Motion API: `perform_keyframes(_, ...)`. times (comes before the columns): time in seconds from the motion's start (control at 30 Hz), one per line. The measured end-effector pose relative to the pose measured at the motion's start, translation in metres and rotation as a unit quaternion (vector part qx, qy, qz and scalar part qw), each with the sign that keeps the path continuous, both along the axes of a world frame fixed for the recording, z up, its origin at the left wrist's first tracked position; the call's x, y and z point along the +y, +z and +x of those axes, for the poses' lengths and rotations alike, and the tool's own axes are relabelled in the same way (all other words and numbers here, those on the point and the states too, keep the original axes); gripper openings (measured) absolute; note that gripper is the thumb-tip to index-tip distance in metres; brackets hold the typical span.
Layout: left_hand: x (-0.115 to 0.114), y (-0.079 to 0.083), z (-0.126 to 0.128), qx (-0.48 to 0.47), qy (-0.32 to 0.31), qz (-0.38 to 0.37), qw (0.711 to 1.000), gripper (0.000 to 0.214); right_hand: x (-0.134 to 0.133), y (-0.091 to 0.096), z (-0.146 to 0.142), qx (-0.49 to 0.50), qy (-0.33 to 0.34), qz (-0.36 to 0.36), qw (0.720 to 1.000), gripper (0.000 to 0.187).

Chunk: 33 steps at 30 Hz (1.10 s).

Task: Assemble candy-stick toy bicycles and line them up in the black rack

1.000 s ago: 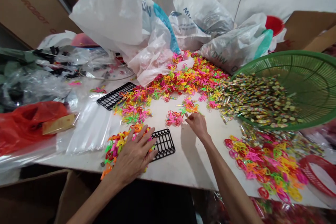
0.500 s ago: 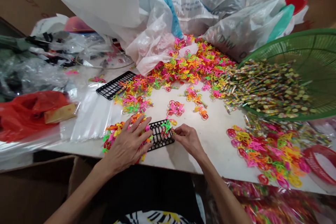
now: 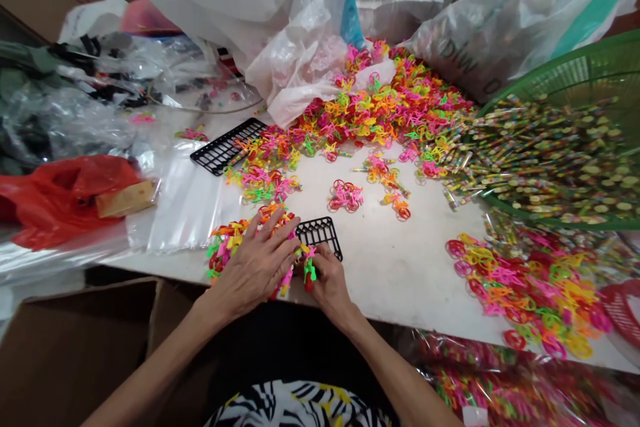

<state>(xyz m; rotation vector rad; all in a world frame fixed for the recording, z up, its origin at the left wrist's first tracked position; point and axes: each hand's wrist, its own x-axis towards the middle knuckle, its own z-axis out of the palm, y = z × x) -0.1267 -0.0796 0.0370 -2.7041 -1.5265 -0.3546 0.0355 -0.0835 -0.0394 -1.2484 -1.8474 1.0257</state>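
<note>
My left hand (image 3: 257,260) lies with its fingers stretched over a heap of small bright plastic pieces (image 3: 224,243), pressing on them near the table's front edge. My right hand (image 3: 330,283) is closed beside it, pinching a few of these pieces (image 3: 310,265), green, pink and red, close to the left fingertips. Under and behind both hands sits a black plastic grid (image 3: 320,230); its left part is hidden by the left hand and the heap. A small cluster of pink and red pieces (image 3: 346,195) lies just beyond the grid.
A large pile of the pieces (image 3: 390,110) covers the back; another pile (image 3: 535,293) lies right. A green basket (image 3: 550,67) holds many patterned sticks. A second black grid (image 3: 220,150), clear bags (image 3: 183,213) and a red bag (image 3: 65,193) lie left. An open carton (image 3: 85,340) stands below.
My right hand has moved left and toward me, bringing plastic pieces from the grid's right end to beside my left hand. The left hand stays on the heap. The view has shifted slightly.
</note>
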Motion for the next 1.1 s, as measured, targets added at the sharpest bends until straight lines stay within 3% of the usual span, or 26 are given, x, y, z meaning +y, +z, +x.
perform_keyframes(0.2, 0.0, 0.001, 0.002, 0.015, 0.001, -0.022, 1.0, 0.038, -0.002, 0.008, -0.013, -0.197, 0.07, 0.04, 0.977, 0.026)
perform_keyframes(0.37, 0.002, 0.005, 0.001, 0.031, -0.009, -0.023, 0.999, 0.027, 0.006, 0.018, -0.009, -0.194, 0.085, 0.026, 0.977, 0.023)
perform_keyframes(0.47, 0.003, 0.001, -0.001, 0.024, -0.019, -0.007, 1.0, 0.024, 0.042, 0.028, 0.023, -0.173, 0.091, 0.021, 0.981, 0.017)
perform_keyframes(0.53, 0.002, -0.002, -0.001, 0.005, -0.02, 0.006, 1.0, 0.022, 0.077, 0.037, 0.049, -0.219, -0.022, 0.028, 0.975, 0.018)
perform_keyframes(0.6, -0.001, -0.003, -0.001, -0.01, -0.03, 0.009, 0.999, 0.022, 0.112, 0.045, 0.067, -0.292, -0.109, 0.029, 0.95, 0.026)
perform_keyframes(0.67, -0.004, -0.003, -0.001, -0.016, -0.044, 0.006, 0.999, 0.021, 0.139, 0.048, 0.074, -0.37, -0.102, 0.03, 0.923, 0.032)
perform_keyframes(0.73, -0.005, -0.003, -0.002, -0.012, -0.055, 0.006, 0.998, 0.023, 0.152, 0.048, 0.073, -0.428, -0.052, 0.021, 0.902, 0.031)
perform_keyframes(0.83, -0.005, -0.004, -0.004, 0.003, -0.056, 0.028, 0.998, 0.034, 0.153, 0.044, 0.073, -0.455, -0.022, 0.004, 0.89, 0.023)
perform_keyframes(0.93, -0.004, -0.006, -0.006, 0.017, -0.004, 0.039, 0.999, 0.041, 0.145, 0.041, 0.084, -0.447, -0.05, 0.013, 0.893, 0.027)
perform_keyframes(1.1, -0.002, -0.009, -0.005, 0.029, 0.047, 0.029, 0.998, 0.039, 0.134, 0.056, 0.106, -0.396, -0.132, 0.142, 0.898, 0.022)
